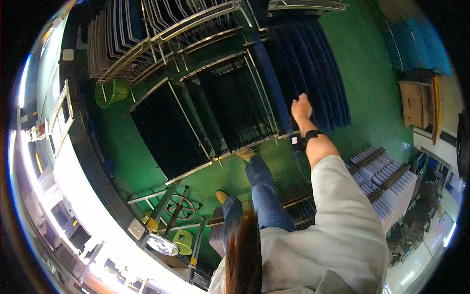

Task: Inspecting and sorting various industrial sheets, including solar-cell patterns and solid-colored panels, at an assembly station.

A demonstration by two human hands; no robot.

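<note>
My right hand reaches forward, its fingers curled closed, over a row of dark blue upright panels. Whether it grips a panel edge or only hovers above cannot be told. A black strap circles my right wrist, and a small dark device with a white label sits beside it. Left of the hand stands a metal-framed rack with dark slots between its rails. My left hand is outside the picture.
A bright white worktop runs along the left. Racks of pale panels stand at right, with more racked panels at far left. A wheeled stool base, green baskets and a brown carton stand on the green floor.
</note>
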